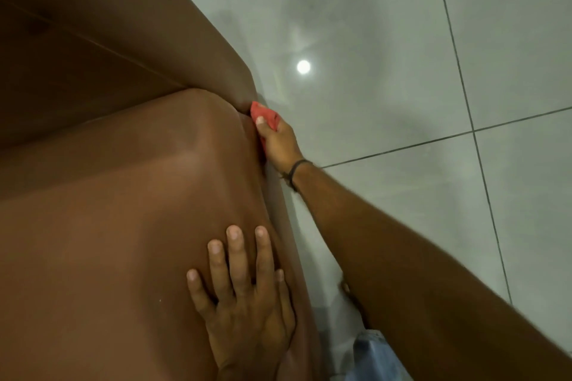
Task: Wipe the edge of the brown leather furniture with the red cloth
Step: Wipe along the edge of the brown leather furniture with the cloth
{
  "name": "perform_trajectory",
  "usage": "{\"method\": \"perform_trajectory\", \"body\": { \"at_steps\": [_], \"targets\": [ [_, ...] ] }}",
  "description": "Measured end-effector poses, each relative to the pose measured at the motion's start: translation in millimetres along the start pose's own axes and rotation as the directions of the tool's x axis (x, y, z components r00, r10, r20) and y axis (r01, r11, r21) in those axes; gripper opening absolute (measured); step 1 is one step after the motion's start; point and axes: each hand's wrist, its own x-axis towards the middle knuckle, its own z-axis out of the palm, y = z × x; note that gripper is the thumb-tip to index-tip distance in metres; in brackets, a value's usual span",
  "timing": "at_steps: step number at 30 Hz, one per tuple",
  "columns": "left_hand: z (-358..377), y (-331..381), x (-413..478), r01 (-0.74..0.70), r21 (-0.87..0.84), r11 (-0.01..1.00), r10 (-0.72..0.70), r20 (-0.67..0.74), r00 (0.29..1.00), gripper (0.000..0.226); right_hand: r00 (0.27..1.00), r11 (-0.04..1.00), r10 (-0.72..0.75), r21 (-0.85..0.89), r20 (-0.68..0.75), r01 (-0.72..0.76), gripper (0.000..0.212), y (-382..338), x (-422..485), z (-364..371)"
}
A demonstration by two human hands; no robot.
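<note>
Braced flat, open left hand (244, 297) steadies brown leather furniture (130, 195) while right hand (278, 141) clutches red cloth (266, 116) against its far edge.

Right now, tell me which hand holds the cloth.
The right hand, reaching to the sofa's side edge, grips the red cloth. The left hand lies flat, empty, on top.
</note>
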Motion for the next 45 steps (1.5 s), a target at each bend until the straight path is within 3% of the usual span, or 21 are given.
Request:
{"method": "perform_trajectory", "body": {
  "at_steps": [3,5,7,10,12,15,22,27,30,34,41,45],
  "targets": [
    [0.0,0.0,-0.4,-0.011,0.004,1.000,0.011,-0.005,1.000,0.072,0.959,0.955,0.281,-0.093,-0.037,-0.283,0.051,-1.2,5.6,-13.7],
    [0.2,-0.5,0.0,-0.011,0.000,1.000,0.011,-0.003,1.000,0.073,0.934,0.926,0.357,-0.121,-0.029,-0.357,0.051,0.5,1.3,-19.3],
    [0.5,0.2,-0.4,-0.006,-0.006,1.000,0.006,-0.003,1.000,0.072,0.953,0.944,0.303,-0.142,0.008,-0.299,0.052,-1.3,-10.8,-19.6],
    [1.6,-0.6,-1.3,-0.010,0.003,1.000,0.010,-0.010,1.000,0.071,0.993,0.993,0.056,-0.105,0.102,-0.045,0.055,-6.7,-26.7,-17.3],
    [1.8,-1.6,-1.2,-0.008,0.009,1.000,0.008,-0.007,1.000,0.071,0.976,0.992,-0.106,-0.044,0.190,0.116,0.053,-12.8,-32.4,-13.2],
    [-0.2,-1.1,-1.1,0.006,0.000,1.000,-0.006,-0.005,1.000,0.071,0.955,0.976,-0.215,0.075,0.205,0.203,0.054,-2.3,-49.1,-5.6],
    [-1.4,-1.3,-0.2,0.005,0.022,1.000,-0.005,0.025,1.000,0.067,0.979,0.993,-0.111,0.043,0.171,0.106,0.063,107.7,-129.1,-25.1],
    [-2.6,-0.5,0.0,0.021,0.036,0.999,-0.022,0.034,0.999,0.069,0.974,0.981,-0.189,-0.020,0.125,0.193,0.070,61.9,-82.0,-17.0],
    [-3.5,0.1,0.6,0.016,0.040,0.999,-0.018,0.046,0.999,0.071,0.950,0.947,-0.289,-0.111,0.121,0.302,0.056,26.9,-41.0,-2.4],
    [-6.7,0.2,0.2,0.018,0.046,0.999,-0.020,0.050,0.999,0.072,0.926,0.932,-0.326,-0.097,0.189,0.348,0.056,57.4,-65.9,-11.0],
    [-17.8,1.3,3.6,0.019,0.054,0.998,-0.025,0.109,0.994,0.070,0.960,0.977,-0.167,-0.091,0.226,0.192,0.057,150.3,-171.8,-42.9],
    [-35.2,-0.4,6.9,0.033,0.010,0.999,-0.034,0.175,0.984,0.071,0.995,0.999,-0.041,-0.011,0.092,0.042,0.054,128.7,-145.4,-37.9]
  ]
}}
